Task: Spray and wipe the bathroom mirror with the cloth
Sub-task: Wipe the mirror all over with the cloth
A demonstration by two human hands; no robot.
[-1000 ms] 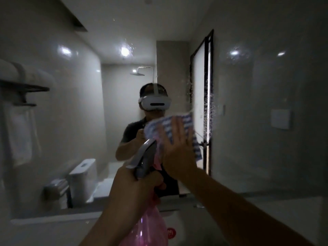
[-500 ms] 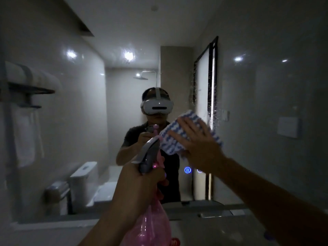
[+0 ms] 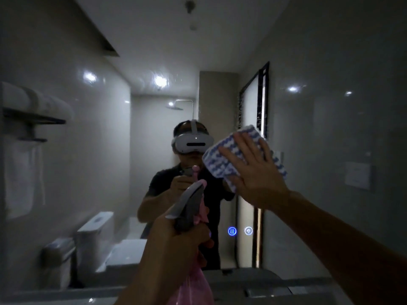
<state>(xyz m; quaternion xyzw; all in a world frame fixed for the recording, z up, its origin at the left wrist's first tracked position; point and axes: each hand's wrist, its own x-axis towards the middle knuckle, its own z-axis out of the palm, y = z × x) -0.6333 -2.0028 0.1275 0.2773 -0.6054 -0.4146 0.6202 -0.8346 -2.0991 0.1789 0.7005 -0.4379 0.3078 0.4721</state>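
Cloth (image 3: 217, 170) — blue-white waves, seemingly folded.

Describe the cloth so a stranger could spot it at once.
Start at the big wall mirror. Right of centre, the right hand presses a cloth flat against it. It alone is blue-and-white striped; the spray bottle nearby is pink and grey.
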